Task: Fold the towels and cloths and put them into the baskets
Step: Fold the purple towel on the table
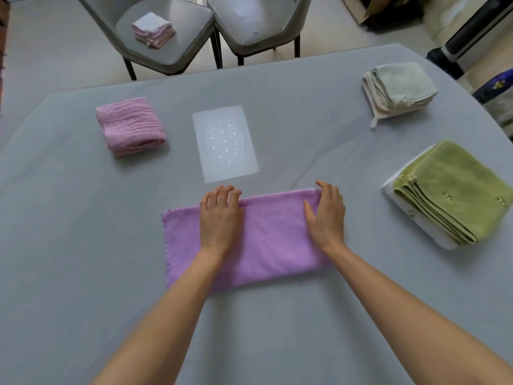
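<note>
A purple towel (273,240) lies folded into a wide rectangle on the grey table (83,232) in front of me. My left hand (220,218) rests flat on the towel's far edge left of its middle, fingertips curled over the edge. My right hand (326,215) lies on the towel's far right corner with fingers relaxed. A folded pink cloth (130,126) sits at the far left. A folded pale green cloth (398,88) lies at the far right. A stack of folded green towels (452,190) over a white one sits at the right edge.
A white rectangular mat (224,143) with an oval pattern lies just beyond the towel. Two grey chairs (255,26) stand past the table; the left one holds a small folded pink-and-white stack (152,30). No basket is in view.
</note>
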`<state>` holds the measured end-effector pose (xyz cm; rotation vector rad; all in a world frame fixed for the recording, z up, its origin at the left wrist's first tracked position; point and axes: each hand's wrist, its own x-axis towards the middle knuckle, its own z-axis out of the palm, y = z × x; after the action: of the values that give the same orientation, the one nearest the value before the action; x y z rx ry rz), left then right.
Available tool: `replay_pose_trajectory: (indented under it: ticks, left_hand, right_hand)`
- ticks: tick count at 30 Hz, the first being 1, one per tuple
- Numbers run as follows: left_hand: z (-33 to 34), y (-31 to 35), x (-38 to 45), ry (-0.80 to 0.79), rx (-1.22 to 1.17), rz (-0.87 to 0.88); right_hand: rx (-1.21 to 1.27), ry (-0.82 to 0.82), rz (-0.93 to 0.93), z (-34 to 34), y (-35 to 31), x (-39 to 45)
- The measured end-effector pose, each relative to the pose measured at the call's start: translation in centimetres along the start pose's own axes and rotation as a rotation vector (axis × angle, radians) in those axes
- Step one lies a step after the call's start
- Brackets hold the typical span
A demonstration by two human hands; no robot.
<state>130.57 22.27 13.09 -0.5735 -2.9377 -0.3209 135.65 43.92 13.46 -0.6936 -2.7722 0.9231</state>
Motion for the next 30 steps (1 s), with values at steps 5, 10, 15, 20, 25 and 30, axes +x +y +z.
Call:
replay_pose_trajectory:
  ticks: [5, 10, 15, 20, 25, 30]
  left_hand:
    - [1.6, 2.9, -3.7, -0.098, -0.028, 0.347]
    - [2.9, 2.2, -4.7, -0.269, 0.097, 0.037]
    - [3.5, 2.7, -4.8, -0.26, 0.089, 0.028]
    - [3.5, 2.6, -5.2, -0.332, 0.091, 0.038]
    - [2.2, 1.2, -5.6, -0.261, -0.031, 0.008]
    - [0.5, -3.2, -8.3, -0.15, -0.017, -0.118]
  right_hand:
    - [-0.244, 0.086, -0.32, 2.1, 1.6, -5.8]
    - [-0.448, -0.192, -0.589, 5.0, 1.8, -8.3]
    - [-0.511, -0.189, -0.538, 3.9, 4.1, -6.8]
    - [-0.539, -0.127, -0.206, 2.2, 5.3, -7.4]
    - [-0.485, -0.13, -0.397, 2.5, 0.5, -7.7]
    - [-0.41, -0.272, -0.462, 7.4, -5.6, -9.0]
